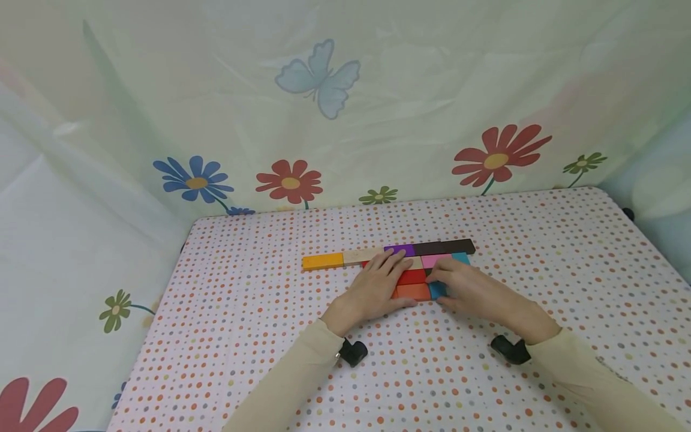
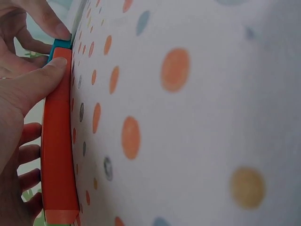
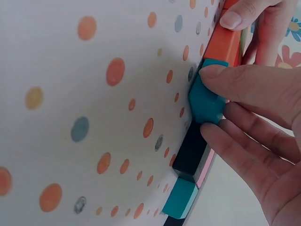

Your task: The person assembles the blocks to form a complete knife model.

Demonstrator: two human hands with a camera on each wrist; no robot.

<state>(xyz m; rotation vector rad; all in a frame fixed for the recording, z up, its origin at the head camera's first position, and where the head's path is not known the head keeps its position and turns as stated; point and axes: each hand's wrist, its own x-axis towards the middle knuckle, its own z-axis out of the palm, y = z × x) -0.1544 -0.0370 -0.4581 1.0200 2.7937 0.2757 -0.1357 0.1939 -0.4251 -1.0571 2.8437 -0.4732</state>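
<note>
In the head view a flat patch of coloured blocks lies on the table under both hands. My left hand (image 1: 375, 288) rests over its left part with fingers spread. Its thumb touches the front side of an orange block (image 2: 59, 108), near a red block (image 1: 412, 276). At the right end of the orange row, my right hand (image 1: 475, 291) pinches a blue block (image 3: 207, 101) between thumb and fingers. That block butts against the orange one. Behind it in the right wrist view are a dark block (image 3: 192, 148) and another blue-green block (image 3: 181, 200). The left palm hides some blocks.
Along the back of the patch runs a row with a yellow block (image 1: 323, 261), a pale wooden block (image 1: 363, 256), a purple block (image 1: 396, 249) and dark blocks (image 1: 444, 246). The dotted cloth (image 1: 243, 336) covers the table, and a flowered curtain (image 1: 410, 120) hangs behind.
</note>
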